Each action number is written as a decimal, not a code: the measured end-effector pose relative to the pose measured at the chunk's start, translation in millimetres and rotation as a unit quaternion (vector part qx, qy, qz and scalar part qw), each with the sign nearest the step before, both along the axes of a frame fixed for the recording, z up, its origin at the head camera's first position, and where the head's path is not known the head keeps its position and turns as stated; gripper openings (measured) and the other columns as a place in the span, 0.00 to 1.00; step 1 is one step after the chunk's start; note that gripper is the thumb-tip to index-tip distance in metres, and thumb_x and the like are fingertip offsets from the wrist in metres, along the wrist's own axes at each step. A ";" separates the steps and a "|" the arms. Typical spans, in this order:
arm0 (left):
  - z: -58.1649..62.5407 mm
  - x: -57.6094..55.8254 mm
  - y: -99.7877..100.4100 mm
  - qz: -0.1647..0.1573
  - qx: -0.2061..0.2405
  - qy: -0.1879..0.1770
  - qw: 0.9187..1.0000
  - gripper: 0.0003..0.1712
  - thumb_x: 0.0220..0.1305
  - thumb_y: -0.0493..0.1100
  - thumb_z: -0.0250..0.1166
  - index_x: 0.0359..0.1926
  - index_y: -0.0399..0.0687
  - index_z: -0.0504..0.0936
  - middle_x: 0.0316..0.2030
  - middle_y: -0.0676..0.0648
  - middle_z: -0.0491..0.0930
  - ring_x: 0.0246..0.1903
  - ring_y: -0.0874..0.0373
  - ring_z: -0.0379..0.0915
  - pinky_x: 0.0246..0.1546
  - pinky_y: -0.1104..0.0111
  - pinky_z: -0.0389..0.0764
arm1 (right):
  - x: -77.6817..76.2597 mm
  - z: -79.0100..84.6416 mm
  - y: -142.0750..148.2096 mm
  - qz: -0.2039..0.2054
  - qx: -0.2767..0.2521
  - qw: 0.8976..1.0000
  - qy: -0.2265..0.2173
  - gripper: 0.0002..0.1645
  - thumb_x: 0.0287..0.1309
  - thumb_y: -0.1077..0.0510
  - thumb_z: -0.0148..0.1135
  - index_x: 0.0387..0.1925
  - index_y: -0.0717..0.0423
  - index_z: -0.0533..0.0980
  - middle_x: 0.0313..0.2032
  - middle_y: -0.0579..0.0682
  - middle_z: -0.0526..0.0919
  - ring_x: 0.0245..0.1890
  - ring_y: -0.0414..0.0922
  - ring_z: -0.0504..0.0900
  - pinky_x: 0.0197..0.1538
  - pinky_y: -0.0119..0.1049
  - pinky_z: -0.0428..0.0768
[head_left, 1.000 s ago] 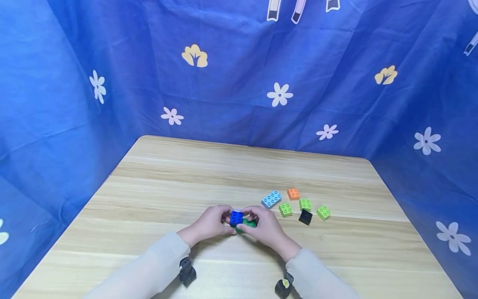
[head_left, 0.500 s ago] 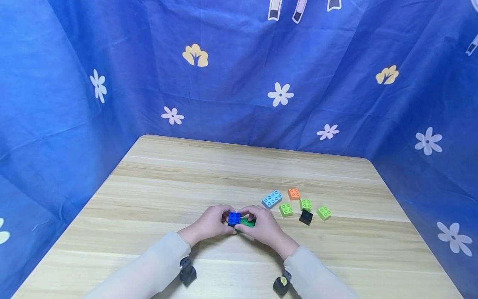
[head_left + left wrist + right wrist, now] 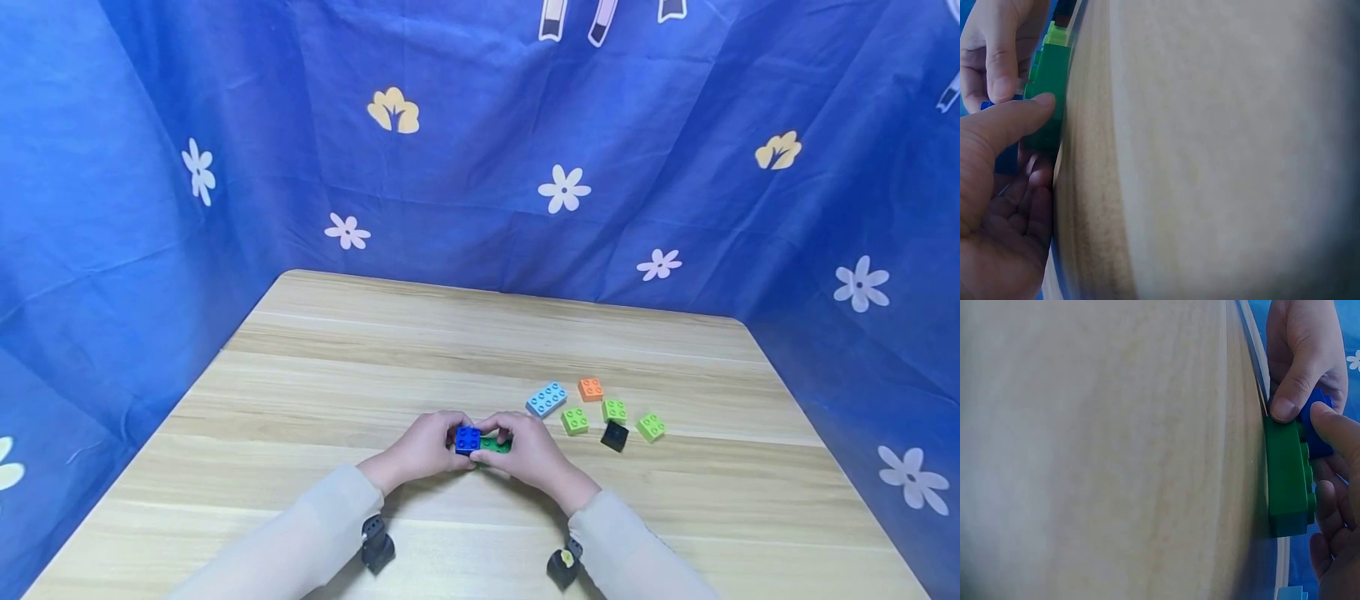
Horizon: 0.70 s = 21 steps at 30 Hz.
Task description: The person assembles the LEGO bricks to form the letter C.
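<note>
A long green building brick [image 3: 495, 446] lies low at the table surface between both hands. Over its left end sits a smaller blue brick [image 3: 468, 439] with studs on top; whether it is fully seated I cannot tell. My left hand [image 3: 427, 443] grips the green brick's left end, its thumb [image 3: 1038, 109] flat along the side in the left wrist view. My right hand [image 3: 531, 450] pinches the blue brick, and its thumb [image 3: 1329, 422] shows against that brick in the right wrist view. The fingers hide the far sides of both bricks.
Right of the hands lie loose bricks: a light blue one [image 3: 547, 400], an orange one [image 3: 590, 389], a black one [image 3: 614, 436] and three lime green ones, one of them nearest the hands [image 3: 575, 421]. A blue patterned cloth [image 3: 480, 183] surrounds the wooden table [image 3: 337, 350].
The blue brick has shifted slightly left over the green brick and now lines up with its left end. My right hand moved a little left with it; the left hand stayed nearly still.
</note>
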State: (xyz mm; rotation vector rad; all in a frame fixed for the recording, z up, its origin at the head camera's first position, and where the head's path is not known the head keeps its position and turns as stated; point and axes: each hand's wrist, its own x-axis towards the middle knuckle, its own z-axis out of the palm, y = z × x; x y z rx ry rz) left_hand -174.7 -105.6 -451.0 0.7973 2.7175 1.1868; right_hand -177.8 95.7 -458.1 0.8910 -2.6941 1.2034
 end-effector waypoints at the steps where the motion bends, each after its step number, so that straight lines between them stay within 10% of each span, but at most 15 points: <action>1: 0.5 0.3 0.2 0.002 -0.001 -0.001 1.000 0.19 0.44 0.40 0.77 0.37 0.46 0.79 0.28 0.57 0.76 0.26 0.64 0.69 0.29 0.72 0.74 | 0.0 0.0 0.1 0.001 -0.001 1.000 0.000 0.20 0.45 0.50 0.76 0.42 0.47 0.82 0.29 0.37 0.82 0.29 0.35 0.74 0.35 0.31 0.72; 21: 0.2 -0.2 0.8 -0.006 -0.003 0.007 1.000 0.18 0.45 0.40 0.77 0.37 0.45 0.80 0.29 0.56 0.76 0.27 0.64 0.69 0.30 0.72 0.74 | -0.5 0.4 0.9 0.016 -0.003 1.000 0.007 0.20 0.46 0.51 0.75 0.43 0.49 0.82 0.26 0.43 0.80 0.27 0.35 0.72 0.32 0.30 0.71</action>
